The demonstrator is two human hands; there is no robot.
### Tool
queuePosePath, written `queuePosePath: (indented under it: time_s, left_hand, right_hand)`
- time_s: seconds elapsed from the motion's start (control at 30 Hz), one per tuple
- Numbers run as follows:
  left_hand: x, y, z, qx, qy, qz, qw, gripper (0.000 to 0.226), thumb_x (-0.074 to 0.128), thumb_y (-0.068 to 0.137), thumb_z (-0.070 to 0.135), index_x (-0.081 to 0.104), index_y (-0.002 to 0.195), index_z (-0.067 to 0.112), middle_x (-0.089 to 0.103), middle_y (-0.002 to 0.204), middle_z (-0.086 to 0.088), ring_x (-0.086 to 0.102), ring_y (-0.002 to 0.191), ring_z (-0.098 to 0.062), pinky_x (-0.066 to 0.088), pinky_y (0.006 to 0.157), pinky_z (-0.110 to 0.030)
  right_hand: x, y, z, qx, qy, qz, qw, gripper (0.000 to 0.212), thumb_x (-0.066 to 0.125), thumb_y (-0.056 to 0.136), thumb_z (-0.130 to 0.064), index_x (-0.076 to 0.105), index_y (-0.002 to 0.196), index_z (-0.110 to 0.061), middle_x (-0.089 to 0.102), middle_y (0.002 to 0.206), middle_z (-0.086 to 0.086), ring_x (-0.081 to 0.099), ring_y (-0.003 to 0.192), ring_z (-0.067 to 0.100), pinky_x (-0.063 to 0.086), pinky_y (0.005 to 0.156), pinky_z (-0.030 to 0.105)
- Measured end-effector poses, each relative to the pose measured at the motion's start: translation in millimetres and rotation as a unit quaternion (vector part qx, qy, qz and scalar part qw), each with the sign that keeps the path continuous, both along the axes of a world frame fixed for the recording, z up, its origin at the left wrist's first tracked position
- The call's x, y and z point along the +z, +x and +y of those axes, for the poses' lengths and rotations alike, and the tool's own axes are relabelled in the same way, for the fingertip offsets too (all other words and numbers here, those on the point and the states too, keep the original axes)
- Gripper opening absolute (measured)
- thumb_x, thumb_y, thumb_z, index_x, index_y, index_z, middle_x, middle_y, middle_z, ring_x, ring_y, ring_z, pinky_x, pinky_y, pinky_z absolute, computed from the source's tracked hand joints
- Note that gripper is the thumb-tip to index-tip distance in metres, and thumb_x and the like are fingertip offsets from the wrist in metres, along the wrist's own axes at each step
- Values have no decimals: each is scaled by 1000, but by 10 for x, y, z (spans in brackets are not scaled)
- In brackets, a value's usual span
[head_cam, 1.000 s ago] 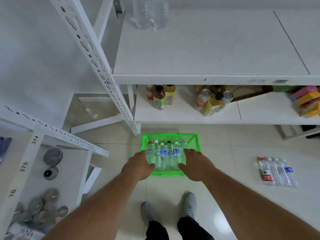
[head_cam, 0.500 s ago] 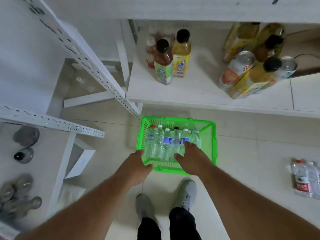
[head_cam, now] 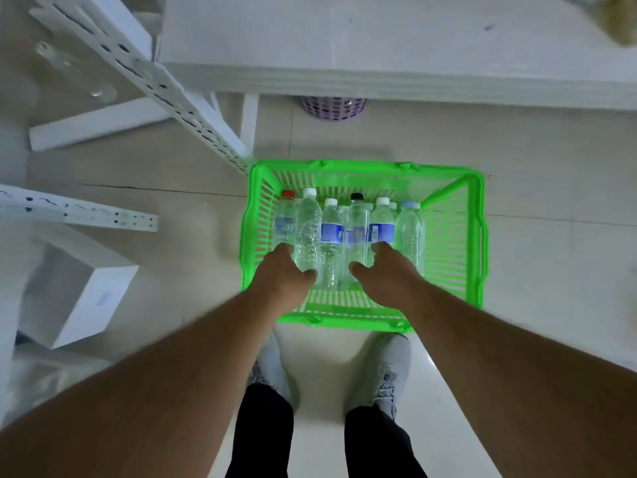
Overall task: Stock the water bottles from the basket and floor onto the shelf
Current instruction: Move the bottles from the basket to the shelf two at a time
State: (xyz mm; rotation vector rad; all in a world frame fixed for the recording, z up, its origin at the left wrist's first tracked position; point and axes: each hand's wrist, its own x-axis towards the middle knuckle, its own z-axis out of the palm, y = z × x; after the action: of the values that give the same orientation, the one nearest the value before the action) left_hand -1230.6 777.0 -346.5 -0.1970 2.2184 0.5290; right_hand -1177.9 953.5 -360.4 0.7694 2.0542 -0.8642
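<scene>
**Two hands reaching into a basket of water bottles**

The left hand (head_cam: 284, 277) was curled around the lower part of a clear bottle (head_cam: 307, 232), thumb on one side, fingers on the other. The right hand (head_cam: 386, 276) was on the neighbouring bottles (head_cam: 381, 229); its fingers were hidden under the palm, so I cannot tell whether it gripped one. The bottles lay packed side by side, caps pointing away, in a green basket (head_cam: 475, 236) on the floor, directly beneath both hands. To lift cleanly, each hand would do best to close firmly around one bottle's body and draw it straight up. The white shelf (head_cam: 379, 56) stood just beyond the basket.
</scene>
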Motion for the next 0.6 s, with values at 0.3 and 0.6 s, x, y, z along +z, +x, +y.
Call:
queuePosePath:
  time_s: [0.3, 0.6]
  left_hand:
    - [-945, -169, -10, 9, -16, 6, 1000, 77, 73, 82, 38, 39, 145, 10, 50, 144, -10, 60, 107, -20, 34, 57, -12]
    - [-1418, -272, 124, 42, -37, 1, 998, 75, 73, 81, 45, 45, 141, 8, 53, 140, -12, 60, 117, -29, 45, 81, -26]
  right_hand:
    - [-913, -243, -97, -86, 4, 12, 996, 70, 58, 92, -45, 35, 148, -8, 61, 127, 15, 65, 100, 31, 44, 69, 28]
    - [-1469, -552, -4, -148, -10, -17, 989, 36, 61, 92, -34, 57, 116, -7, 54, 85, 1, 54, 75, 19, 42, 64, 27]
